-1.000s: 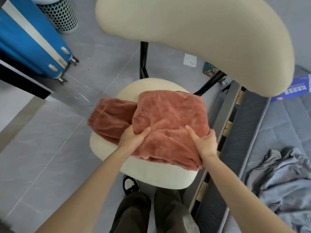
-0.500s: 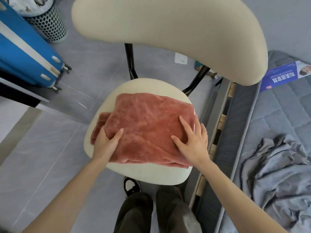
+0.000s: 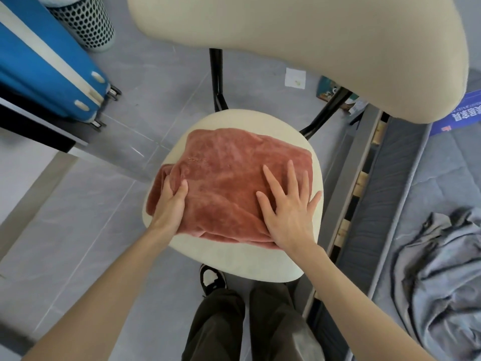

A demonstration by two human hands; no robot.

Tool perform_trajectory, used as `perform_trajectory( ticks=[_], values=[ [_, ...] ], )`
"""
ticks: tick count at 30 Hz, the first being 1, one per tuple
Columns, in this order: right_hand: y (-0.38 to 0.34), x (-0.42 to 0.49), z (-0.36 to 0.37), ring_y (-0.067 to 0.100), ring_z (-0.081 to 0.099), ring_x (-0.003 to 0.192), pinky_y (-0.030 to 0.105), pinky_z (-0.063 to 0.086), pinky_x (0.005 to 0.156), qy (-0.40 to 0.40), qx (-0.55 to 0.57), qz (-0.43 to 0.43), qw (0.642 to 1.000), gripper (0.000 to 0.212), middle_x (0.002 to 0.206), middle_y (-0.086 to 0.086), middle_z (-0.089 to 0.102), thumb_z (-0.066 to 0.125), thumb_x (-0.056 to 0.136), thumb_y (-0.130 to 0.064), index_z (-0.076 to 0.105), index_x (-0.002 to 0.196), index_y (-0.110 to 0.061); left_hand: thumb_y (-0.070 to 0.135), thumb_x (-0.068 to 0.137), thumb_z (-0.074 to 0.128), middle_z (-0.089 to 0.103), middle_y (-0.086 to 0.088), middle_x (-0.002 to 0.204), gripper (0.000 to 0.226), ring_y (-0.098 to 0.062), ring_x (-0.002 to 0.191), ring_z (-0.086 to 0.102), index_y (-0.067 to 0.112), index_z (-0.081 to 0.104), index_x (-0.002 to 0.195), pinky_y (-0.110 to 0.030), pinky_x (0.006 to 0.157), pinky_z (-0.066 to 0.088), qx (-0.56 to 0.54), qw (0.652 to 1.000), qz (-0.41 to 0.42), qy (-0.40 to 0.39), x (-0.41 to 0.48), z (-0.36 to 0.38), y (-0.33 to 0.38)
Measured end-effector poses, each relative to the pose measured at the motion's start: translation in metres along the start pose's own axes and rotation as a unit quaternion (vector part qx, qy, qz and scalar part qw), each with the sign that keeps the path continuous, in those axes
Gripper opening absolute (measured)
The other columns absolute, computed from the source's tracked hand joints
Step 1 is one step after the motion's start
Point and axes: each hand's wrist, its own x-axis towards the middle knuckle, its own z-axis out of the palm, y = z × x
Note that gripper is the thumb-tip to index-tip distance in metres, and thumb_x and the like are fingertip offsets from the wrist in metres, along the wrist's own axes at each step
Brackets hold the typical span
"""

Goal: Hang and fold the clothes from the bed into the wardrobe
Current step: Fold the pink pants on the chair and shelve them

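A folded rust-pink fleece garment (image 3: 229, 173) lies on the cream seat (image 3: 234, 259) of a chair. My left hand (image 3: 170, 204) grips the garment's left edge, thumb on top and fingers tucked round the fold. My right hand (image 3: 289, 204) lies flat on the garment's right side with its fingers spread. A crumpled grey garment (image 3: 440, 277) sits on the bed's grey mattress (image 3: 447, 178) at the right.
The chair's cream backrest (image 3: 312, 43) fills the top of the view. A blue suitcase (image 3: 44, 63) and a perforated bin (image 3: 83, 22) stand on the tiled floor at upper left. The bed frame (image 3: 351, 199) runs close along the chair's right side. My legs and a shoe (image 3: 212, 278) are below the seat.
The garment was lifted a second ago and now lies flat on the seat. My right hand has let go and spread flat on it; my left hand has slid to its left edge.
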Motion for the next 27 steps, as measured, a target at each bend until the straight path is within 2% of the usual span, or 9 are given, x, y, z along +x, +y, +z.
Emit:
perform_trajectory(
  ticks=[4,9,13,15,17,19,21,23,27],
  values=[
    [-0.028,0.002,-0.003,0.028,-0.014,0.148,0.062,-0.01,0.114,0.0,-0.021,-0.071,0.997,0.053,0.163,-0.004,-0.007,0.021,0.099,-0.057,0.011,0.15,-0.049,0.05,0.098,0.044,0.053,0.013,0.129,0.03,-0.028,0.11,0.059,0.067,0.043,0.122,-0.053,0.069,0.056,-0.192,0.974,-0.119,-0.026,-0.001,-0.009,0.005],
    [-0.044,0.008,0.019,0.028,-0.019,0.147,0.062,-0.017,0.112,-0.051,-0.001,-0.077,0.996,0.054,0.162,-0.01,-0.008,0.017,0.096,-0.063,0.006,0.148,-0.055,0.049,0.097,0.046,0.058,0.006,0.13,0.029,-0.029,0.112,0.06,0.057,0.049,0.124,-0.055,0.067,0.055,-0.269,0.946,-0.176,-0.03,0.003,-0.021,0.001],
    [-0.027,0.01,0.038,0.039,-0.028,0.142,0.072,-0.014,0.107,-0.106,-0.06,-0.035,0.992,0.063,0.158,-0.019,-0.021,0.017,0.088,-0.076,-0.009,0.143,-0.061,0.035,0.101,0.042,0.059,0.005,0.121,0.031,-0.022,0.115,0.055,0.027,0.05,0.13,-0.04,0.09,0.047,0.019,0.997,-0.044,0.054,0.01,-0.026,-0.002],
    [-0.018,0.012,0.039,0.043,-0.028,0.141,0.074,-0.011,0.105,-0.123,-0.063,-0.015,0.99,0.071,0.156,-0.024,-0.024,0.019,0.081,-0.082,-0.015,0.14,-0.062,0.029,0.1,0.042,0.058,0.002,0.101,0.015,-0.025,0.102,0.057,0.018,0.05,0.107,-0.034,0.079,0.039,0.145,0.985,-0.01,0.097,0.009,-0.027,-0.005],
    [-0.013,0.015,0.036,0.042,-0.027,0.141,0.072,-0.011,0.105,-0.135,-0.045,-0.025,0.99,0.072,0.156,-0.025,-0.021,0.022,0.08,-0.082,-0.01,0.142,-0.062,0.022,0.098,0.047,0.057,-0.004,0.101,0.006,-0.029,0.097,0.055,0.018,0.047,0.102,-0.035,0.076,0.035,0.188,0.975,-0.015,0.116,0.005,-0.027,-0.001],
    [-0.012,0.016,0.027,0.033,-0.018,0.147,0.07,-0.008,0.111,-0.099,0.023,-0.045,0.994,0.058,0.16,-0.022,-0.006,0.028,0.092,-0.068,0.01,0.146,-0.057,0.015,0.092,0.055,0.053,-0.012,0.114,0.021,-0.034,0.109,0.048,0.015,0.05,0.113,-0.042,0.085,0.037,0.264,0.947,0.052,0.177,0.001,-0.022,0.01],
    [-0.008,0.015,0.018,0.022,-0.001,0.15,0.063,0.003,0.116,0.003,0.086,-0.047,0.995,0.046,0.16,-0.015,0.013,0.032,0.102,-0.046,0.028,0.147,-0.047,0.016,0.09,0.056,0.048,-0.014,0.127,0.036,-0.034,0.118,0.044,0.016,0.052,0.126,-0.045,0.096,0.037,0.319,0.903,0.198,0.21,-0.005,-0.006,0.025],
    [-0.003,0.017,0.014,0.019,0.005,0.15,0.06,0.007,0.118,0.066,0.102,-0.035,0.992,0.046,0.161,-0.009,0.016,0.031,0.103,-0.04,0.025,0.149,-0.043,0.028,0.095,0.048,0.041,-0.009,0.143,0.043,-0.032,0.132,0.037,0.026,0.046,0.137,-0.049,0.108,0.029,0.37,0.872,0.291,0.135,-0.009,0.019,0.037],
    [0.004,0.021,0.027,0.032,-0.014,0.147,0.067,-0.003,0.113,-0.017,0.036,-0.008,0.999,0.053,0.161,-0.014,-0.012,0.025,0.098,-0.057,0.004,0.148,-0.055,0.054,0.096,0.032,-0.003,0.0,0.162,0.056,-0.043,0.145,-0.009,0.047,0.013,0.148,-0.073,0.108,0.002,0.527,0.809,0.258,0.032,0.004,0.052,0.007]
  ],
)
